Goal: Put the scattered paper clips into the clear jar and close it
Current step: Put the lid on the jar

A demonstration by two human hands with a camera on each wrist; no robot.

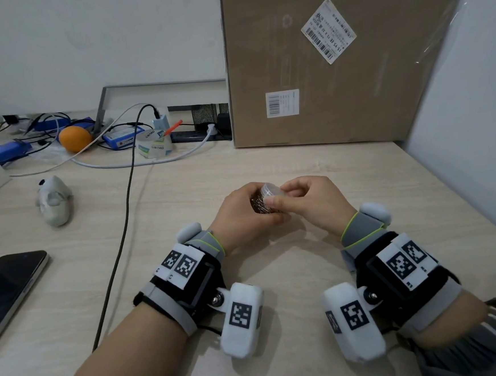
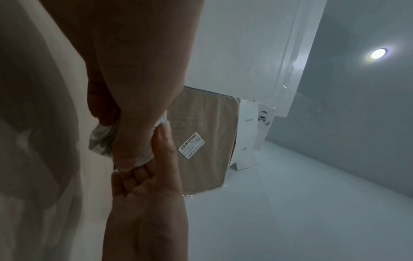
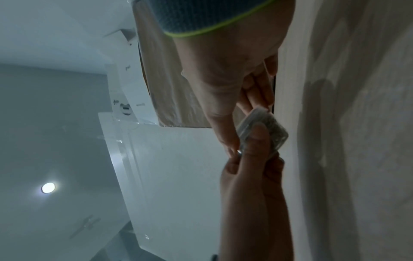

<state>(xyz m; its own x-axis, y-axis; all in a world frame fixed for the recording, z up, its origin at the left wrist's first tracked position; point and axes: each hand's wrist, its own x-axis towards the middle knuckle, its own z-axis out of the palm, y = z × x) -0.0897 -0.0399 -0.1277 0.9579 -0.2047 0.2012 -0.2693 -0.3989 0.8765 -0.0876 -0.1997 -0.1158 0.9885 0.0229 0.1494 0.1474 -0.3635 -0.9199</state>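
A small clear jar [image 1: 261, 202] full of metal paper clips is held just above the table [image 1: 183, 210], near its middle. My left hand [image 1: 242, 207] wraps round the jar's body from the left. My right hand [image 1: 293, 194] pinches the clear lid [image 1: 267, 188] at the jar's top between thumb and fingers. The lid sits on the jar's mouth; how tightly is hidden. In the left wrist view the jar [image 2: 100, 141] shows between the left hand [image 2: 145, 185] and the right hand [image 2: 134, 88]. In the right wrist view the right hand's [image 3: 252, 176] thumb lies across the jar [image 3: 276, 131].
A black phone [image 1: 8, 292] lies at the left edge and a black cable [image 1: 125, 227] crosses the table. A grey plush toy [image 1: 53, 203], an orange [image 1: 75, 138] and a tape roll [image 1: 154, 146] sit further back. A big cardboard box [image 1: 335, 62] stands behind the hands.
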